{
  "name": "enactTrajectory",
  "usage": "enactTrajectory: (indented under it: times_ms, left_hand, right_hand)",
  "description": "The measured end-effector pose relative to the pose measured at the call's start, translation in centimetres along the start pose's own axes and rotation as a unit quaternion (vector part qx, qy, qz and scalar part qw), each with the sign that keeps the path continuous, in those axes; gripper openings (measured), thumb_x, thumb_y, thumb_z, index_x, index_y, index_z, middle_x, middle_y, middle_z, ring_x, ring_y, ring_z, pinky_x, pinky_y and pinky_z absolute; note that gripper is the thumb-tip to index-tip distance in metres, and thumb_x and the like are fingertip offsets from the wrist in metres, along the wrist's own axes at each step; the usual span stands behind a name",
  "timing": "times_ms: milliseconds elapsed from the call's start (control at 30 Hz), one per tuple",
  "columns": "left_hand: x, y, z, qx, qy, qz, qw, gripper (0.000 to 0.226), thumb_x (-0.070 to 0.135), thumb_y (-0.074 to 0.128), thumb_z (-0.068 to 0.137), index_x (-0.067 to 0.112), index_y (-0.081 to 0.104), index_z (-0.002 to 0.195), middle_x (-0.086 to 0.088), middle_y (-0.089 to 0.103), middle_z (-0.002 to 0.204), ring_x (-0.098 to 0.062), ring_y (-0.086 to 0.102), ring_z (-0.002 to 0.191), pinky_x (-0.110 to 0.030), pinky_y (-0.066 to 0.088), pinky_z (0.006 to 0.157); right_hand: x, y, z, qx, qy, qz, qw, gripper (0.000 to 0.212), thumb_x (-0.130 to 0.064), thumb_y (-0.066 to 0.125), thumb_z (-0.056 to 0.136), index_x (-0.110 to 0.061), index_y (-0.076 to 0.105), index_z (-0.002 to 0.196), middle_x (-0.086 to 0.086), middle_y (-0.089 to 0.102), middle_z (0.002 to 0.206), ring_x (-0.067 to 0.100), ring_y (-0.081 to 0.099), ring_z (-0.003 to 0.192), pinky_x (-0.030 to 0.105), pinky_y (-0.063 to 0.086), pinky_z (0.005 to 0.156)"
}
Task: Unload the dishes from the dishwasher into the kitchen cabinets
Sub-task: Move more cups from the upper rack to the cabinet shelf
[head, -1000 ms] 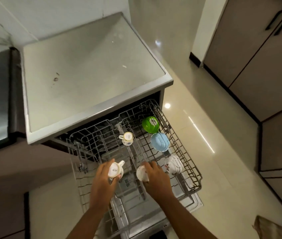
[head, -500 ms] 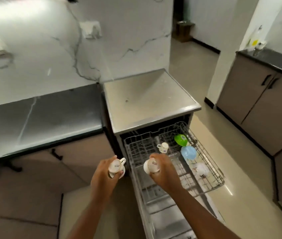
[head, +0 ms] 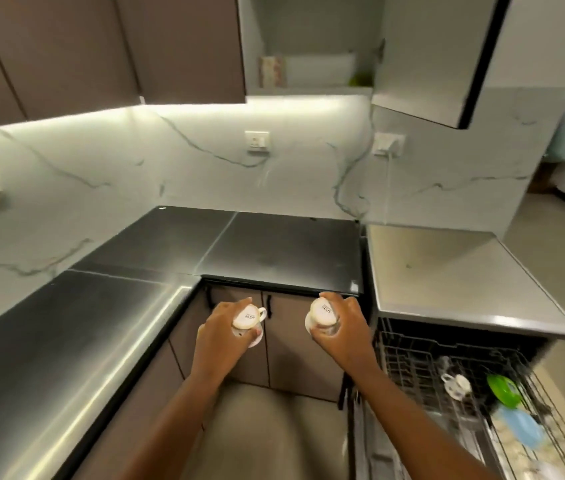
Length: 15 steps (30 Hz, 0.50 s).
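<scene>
My left hand (head: pixel 220 332) grips a small white cup (head: pixel 248 318), held upside down with its printed base facing me. Another white cup (head: pixel 323 312) of the same kind sits upside down in my right hand (head: pixel 341 329). Both hands hover in front of the lower cabinet doors, below the dark counter edge. The dishwasher rack (head: pixel 412 362) is pulled out at lower right; in it lie a white cup (head: pixel 457 385), a green bowl (head: pixel 502 391) and a blue bowl (head: pixel 521 429). An upper cabinet (head: pixel 308 71) stands open above, its door (head: pixel 437 60) swung out to the right.
A dark L-shaped counter (head: pixel 128 306) runs along the left and back. The grey dishwasher top (head: pixel 447 271) is at the right. Closed brown upper cabinets (head: pixel 101 46) hang at left. Items sit on the open cabinet's shelf. Wall sockets (head: pixel 257 141) dot the marble backsplash.
Both hands lifted the two cups out of the rack and carried them left and up. My view rose from the dishwasher to the counter and upper cabinets.
</scene>
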<state>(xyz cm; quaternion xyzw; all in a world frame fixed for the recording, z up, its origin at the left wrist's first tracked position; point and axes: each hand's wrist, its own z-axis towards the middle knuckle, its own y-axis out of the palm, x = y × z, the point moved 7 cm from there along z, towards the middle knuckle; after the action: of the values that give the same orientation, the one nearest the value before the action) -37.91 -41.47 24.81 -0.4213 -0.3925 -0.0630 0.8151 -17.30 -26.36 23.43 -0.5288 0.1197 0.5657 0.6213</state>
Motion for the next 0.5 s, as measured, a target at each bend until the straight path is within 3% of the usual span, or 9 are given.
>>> enactTrajectory:
  times_ms: [167, 267, 400, 500]
  left_hand:
    - [-1.9, -4.7, 4.5, 0.052, -0.022, 0.000, 0.998, 0.072, 0.044, 0.085, 0.065, 0.040, 0.054, 0.130, 0.017, 0.063, 0.114, -0.007, 0.061, 0.105, -0.045, 0.050, 0.094]
    - [-2.7, -6.3, 9.0, 0.072, -0.034, -0.019, 0.997, 0.081, 0.052, 0.086, 0.060, 0.044, 0.049, 0.132, 0.016, 0.067, 0.112, -0.004, 0.063, 0.102, -0.040, 0.053, 0.093]
    - [-2.0, -6.7, 16.1, 0.092, -0.014, -0.033, 0.995, 0.073, 0.060, 0.083, 0.055, 0.048, 0.056, 0.122, 0.023, 0.069, 0.103, 0.003, 0.064, 0.096, -0.038, 0.052, 0.091]
    - [-0.8, -6.5, 24.5, 0.117, -0.001, -0.055, 0.992, 0.064, 0.057, 0.085, 0.054, 0.041, 0.065, 0.113, 0.021, 0.069, 0.103, 0.003, 0.064, 0.095, -0.037, 0.054, 0.088]
  right_hand:
    - [-3.7, 3.8, 5.6, -0.015, -0.035, 0.024, 0.999, 0.077, -0.034, 0.082, 0.069, -0.035, 0.045, 0.136, -0.007, 0.054, 0.116, 0.007, 0.058, 0.099, 0.023, 0.050, 0.082]
    - [-5.1, 5.5, 10.3, 0.000, -0.046, 0.072, 0.996, 0.079, -0.029, 0.082, 0.069, -0.039, 0.041, 0.136, -0.012, 0.056, 0.121, 0.006, 0.060, 0.100, 0.025, 0.054, 0.080]
    - [-5.3, 7.0, 17.2, 0.025, -0.041, 0.124, 0.991, 0.075, -0.027, 0.084, 0.065, -0.043, 0.047, 0.127, -0.016, 0.062, 0.115, 0.003, 0.063, 0.099, 0.029, 0.056, 0.083]
    - [-5.5, 7.4, 24.8, 0.050, -0.059, 0.161, 0.984, 0.069, -0.029, 0.087, 0.066, -0.041, 0.051, 0.122, -0.018, 0.064, 0.111, 0.001, 0.063, 0.096, 0.026, 0.057, 0.079]
